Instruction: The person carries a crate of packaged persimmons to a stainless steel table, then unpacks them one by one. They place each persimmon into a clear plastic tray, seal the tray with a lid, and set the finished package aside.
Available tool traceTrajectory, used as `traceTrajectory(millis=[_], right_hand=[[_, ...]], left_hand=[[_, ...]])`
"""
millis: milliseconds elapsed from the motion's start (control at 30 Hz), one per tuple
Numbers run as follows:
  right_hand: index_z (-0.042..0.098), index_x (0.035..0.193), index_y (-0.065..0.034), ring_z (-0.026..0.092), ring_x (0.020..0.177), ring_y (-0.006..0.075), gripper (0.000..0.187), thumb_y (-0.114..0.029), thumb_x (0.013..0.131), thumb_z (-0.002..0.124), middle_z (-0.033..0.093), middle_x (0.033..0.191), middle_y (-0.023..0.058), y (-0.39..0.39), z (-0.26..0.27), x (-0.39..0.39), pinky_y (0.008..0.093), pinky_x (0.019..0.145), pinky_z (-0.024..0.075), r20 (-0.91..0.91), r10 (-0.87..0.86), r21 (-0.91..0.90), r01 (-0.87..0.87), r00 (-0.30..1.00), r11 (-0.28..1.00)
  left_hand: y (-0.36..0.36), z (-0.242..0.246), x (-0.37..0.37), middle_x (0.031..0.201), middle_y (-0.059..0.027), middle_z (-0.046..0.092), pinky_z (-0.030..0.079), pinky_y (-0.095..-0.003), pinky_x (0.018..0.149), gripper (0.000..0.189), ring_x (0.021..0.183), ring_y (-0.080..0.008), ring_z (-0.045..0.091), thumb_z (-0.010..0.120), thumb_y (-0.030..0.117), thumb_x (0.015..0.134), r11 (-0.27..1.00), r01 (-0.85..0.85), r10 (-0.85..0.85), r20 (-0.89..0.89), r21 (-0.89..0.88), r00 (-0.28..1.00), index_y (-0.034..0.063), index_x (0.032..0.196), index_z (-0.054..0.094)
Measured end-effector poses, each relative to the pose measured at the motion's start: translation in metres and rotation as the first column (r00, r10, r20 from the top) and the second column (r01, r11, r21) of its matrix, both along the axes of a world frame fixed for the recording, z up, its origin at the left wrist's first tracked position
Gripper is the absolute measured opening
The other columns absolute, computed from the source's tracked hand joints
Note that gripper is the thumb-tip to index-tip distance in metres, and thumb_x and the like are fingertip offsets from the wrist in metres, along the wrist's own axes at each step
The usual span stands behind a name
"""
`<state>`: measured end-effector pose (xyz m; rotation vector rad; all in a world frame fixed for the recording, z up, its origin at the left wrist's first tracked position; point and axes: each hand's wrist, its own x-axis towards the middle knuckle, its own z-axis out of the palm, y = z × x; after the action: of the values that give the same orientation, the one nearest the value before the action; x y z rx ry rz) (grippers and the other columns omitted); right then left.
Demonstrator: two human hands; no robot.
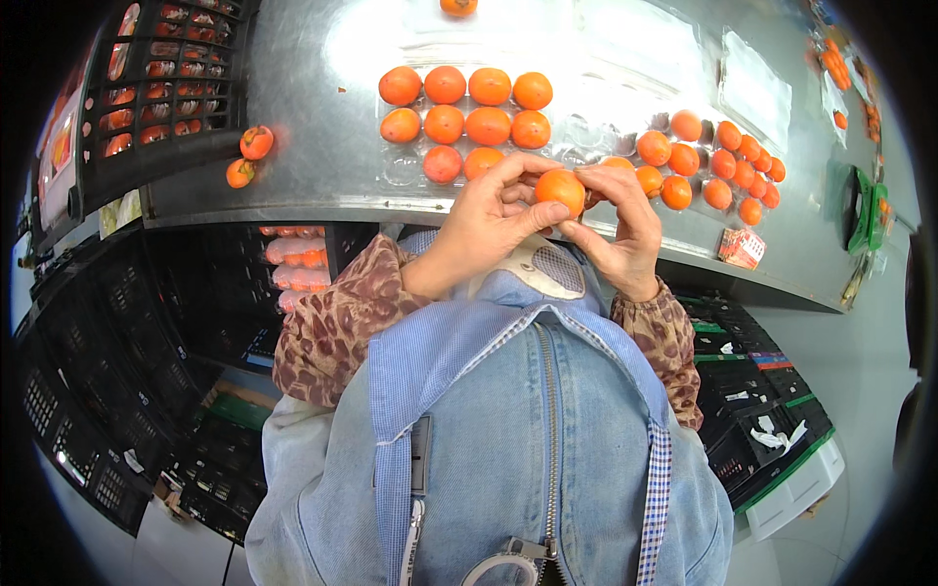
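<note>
An orange persimmon is held up above the near edge of the steel table. My left hand grips it from the left, thumb underneath. My right hand has its fingertips at the right side, where a dark bit of calyx or stem shows between finger and thumb. Just beyond my left hand sits a clear plastic tray with rows of persimmons in its cups; its near right part is hidden by my hands. Right of that, more persimmons rest in clear moulded trays.
Two loose persimmons lie beside a black crate of packed fruit at left. A stack of clear lids or trays, a small printed stack and a green-and-black object are at right. Black crates stand below the table.
</note>
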<state>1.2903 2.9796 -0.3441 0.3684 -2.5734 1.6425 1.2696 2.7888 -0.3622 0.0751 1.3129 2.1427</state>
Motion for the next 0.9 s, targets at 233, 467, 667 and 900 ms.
traceTrajectory(millis=[233, 467, 667, 900], right_hand=[[0.063, 0.117, -0.0003, 0.061, 0.101, 0.0205, 0.047, -0.005, 0.073, 0.081, 0.061, 0.116, 0.0130, -0.001, -0.010, 0.005, 0.0301, 0.082, 0.0542, 0.100, -0.017, -0.146, 0.032, 0.995, 0.989], [0.062, 0.119, -0.0002, 0.060, 0.105, 0.0193, 0.048, -0.005, 0.075, 0.080, 0.059, 0.120, 0.0119, -0.003, -0.015, 0.007, 0.0306, 0.087, 0.0523, 0.199, -0.003, -0.215, 0.047, 0.980, 0.975], [0.061, 0.120, -0.0013, 0.060, 0.103, 0.0208, 0.053, -0.008, 0.072, 0.082, 0.060, 0.119, 0.0118, -0.005, -0.011, 0.003, 0.0321, 0.086, 0.0508, 0.095, -0.011, -0.060, 0.017, 0.995, 0.998], [0.060, 0.121, -0.0033, 0.060, 0.101, 0.0210, 0.052, -0.013, 0.074, 0.080, 0.063, 0.110, 0.0090, 0.022, -0.012, -0.004, 0.0316, 0.082, 0.0487, 0.004, -0.151, 0.156, 0.149, 0.988, 0.976]], left_hand=[[0.002, 0.001, 0.000, 0.104, -0.0097, 0.064, 0.058, -0.0251, 0.073, 0.028, 0.091, -0.0127, 0.065, 0.054, 0.021, 0.101, 0.995, -0.096, 0.096, 0.071, -0.012, 0.993, -0.0010, 0.118, 0.055], [-0.004, 0.001, -0.004, 0.115, -0.0108, 0.062, 0.058, -0.0296, 0.080, 0.031, 0.103, -0.0167, 0.063, 0.052, 0.025, 0.102, 0.996, -0.005, 0.014, 0.108, -0.086, 0.994, 0.0009, 0.121, 0.055], [-0.004, 0.000, -0.002, 0.120, -0.0106, 0.060, 0.051, -0.0321, 0.094, 0.044, 0.108, -0.0194, 0.062, 0.071, 0.004, 0.085, 0.987, -0.111, 0.096, -0.127, -0.115, 0.987, 0.0013, 0.125, 0.052], [-0.027, 0.002, -0.003, 0.125, -0.0119, 0.056, 0.048, -0.0345, 0.099, 0.065, 0.116, -0.0225, 0.058, 0.077, -0.006, 0.073, 0.878, -0.336, 0.121, -0.522, -0.341, 0.844, 0.0008, 0.130, 0.047]])
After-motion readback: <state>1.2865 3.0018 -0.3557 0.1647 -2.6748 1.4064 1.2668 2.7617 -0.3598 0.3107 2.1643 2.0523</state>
